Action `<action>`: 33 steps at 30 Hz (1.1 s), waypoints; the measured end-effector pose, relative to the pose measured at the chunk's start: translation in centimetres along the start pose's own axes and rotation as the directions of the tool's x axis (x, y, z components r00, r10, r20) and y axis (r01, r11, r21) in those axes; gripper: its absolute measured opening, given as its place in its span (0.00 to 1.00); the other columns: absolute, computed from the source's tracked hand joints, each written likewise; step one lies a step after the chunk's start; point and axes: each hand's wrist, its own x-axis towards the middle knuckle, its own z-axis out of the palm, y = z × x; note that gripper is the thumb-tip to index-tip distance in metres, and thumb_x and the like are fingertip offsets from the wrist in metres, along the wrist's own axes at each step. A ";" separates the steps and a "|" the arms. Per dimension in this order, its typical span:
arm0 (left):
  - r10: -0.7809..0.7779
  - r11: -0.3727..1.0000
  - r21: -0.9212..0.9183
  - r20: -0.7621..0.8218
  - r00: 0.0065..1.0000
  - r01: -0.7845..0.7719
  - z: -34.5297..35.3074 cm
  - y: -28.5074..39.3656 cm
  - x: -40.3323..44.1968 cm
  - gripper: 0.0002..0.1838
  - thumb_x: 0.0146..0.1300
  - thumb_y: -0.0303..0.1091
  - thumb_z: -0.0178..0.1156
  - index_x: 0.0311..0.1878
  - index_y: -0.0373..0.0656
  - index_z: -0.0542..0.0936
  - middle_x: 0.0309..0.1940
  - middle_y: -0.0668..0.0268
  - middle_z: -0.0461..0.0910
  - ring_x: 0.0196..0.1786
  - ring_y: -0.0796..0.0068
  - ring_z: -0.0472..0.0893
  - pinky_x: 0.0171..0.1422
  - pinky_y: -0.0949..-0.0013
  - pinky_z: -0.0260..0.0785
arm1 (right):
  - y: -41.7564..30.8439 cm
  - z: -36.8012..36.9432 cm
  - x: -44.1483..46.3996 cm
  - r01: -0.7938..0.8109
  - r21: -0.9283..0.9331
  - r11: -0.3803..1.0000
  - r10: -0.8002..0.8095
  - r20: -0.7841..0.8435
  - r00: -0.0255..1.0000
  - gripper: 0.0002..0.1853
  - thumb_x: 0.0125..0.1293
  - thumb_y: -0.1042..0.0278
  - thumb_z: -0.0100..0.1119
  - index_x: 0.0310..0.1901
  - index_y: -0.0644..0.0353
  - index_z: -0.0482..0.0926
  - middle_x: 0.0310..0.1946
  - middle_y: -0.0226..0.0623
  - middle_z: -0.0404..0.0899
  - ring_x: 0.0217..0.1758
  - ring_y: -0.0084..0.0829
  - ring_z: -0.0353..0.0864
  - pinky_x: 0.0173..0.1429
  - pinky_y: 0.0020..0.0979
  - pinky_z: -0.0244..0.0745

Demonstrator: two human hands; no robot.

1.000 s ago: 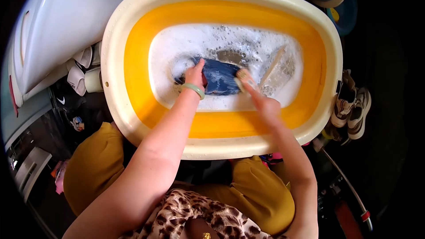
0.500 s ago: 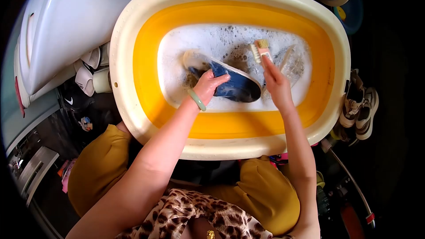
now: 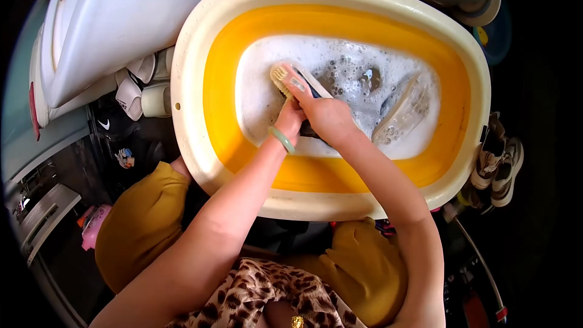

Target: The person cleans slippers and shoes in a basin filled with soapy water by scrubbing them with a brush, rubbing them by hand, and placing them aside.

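Note:
A yellow basin with a cream rim (image 3: 200, 42) holds foamy water. My left hand (image 3: 290, 120), with a green bangle at the wrist, is closed on a dark blue shoe (image 3: 317, 89) with a pale sole edge, largely covered by my hands. In my right hand (image 3: 331, 118) is a pink brush (image 3: 294, 81), its pale bristles at the shoe's far left end. Another shoe with a pale sole (image 3: 402, 109) lies in the suds to the right.
Pale slippers (image 3: 129, 96) stand left of the basin, below a white tub-like object (image 3: 133, 18). A pair of sneakers (image 3: 505, 173) is on the right. At the upper right is a blue basin (image 3: 499, 39).
My right hand has moved left and down with the brush, from above the water onto the shoe. The shoe has been turned and tilted in my left hand. The whole view has shifted slightly.

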 end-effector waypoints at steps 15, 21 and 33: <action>0.039 0.996 -0.078 0.059 0.997 -0.035 -0.8 0.2 1.3 0.32 0.50 0.12 0.51 0.62 0.40 0.64 0.52 0.60 0.73 0.56 0.68 0.73 0.62 0.67 0.64 | 2.6 -1.5 2.5 0.008 -0.112 0.994 0.005 0.112 0.994 0.29 0.63 0.68 0.45 0.66 0.35 0.60 0.22 0.45 0.79 0.25 0.44 0.80 0.27 0.42 0.72; 0.065 0.998 -0.024 0.028 0.998 -0.064 -1.2 0.2 1.7 0.33 0.50 0.13 0.52 0.63 0.38 0.63 0.55 0.61 0.71 0.55 0.66 0.72 0.61 0.67 0.64 | 5.1 -2.7 -7.7 -0.025 -0.040 0.999 0.032 0.190 0.981 0.26 0.64 0.65 0.49 0.64 0.35 0.65 0.19 0.43 0.77 0.20 0.43 0.77 0.26 0.40 0.72; 0.110 0.994 -0.031 0.079 0.991 -0.108 -2.1 -0.8 2.3 0.35 0.50 0.13 0.53 0.65 0.41 0.61 0.52 0.60 0.72 0.52 0.68 0.74 0.59 0.67 0.67 | 3.6 -1.7 2.1 0.042 -0.012 0.999 -0.040 0.161 0.986 0.23 0.67 0.58 0.46 0.63 0.25 0.64 0.28 0.46 0.79 0.30 0.47 0.80 0.34 0.42 0.74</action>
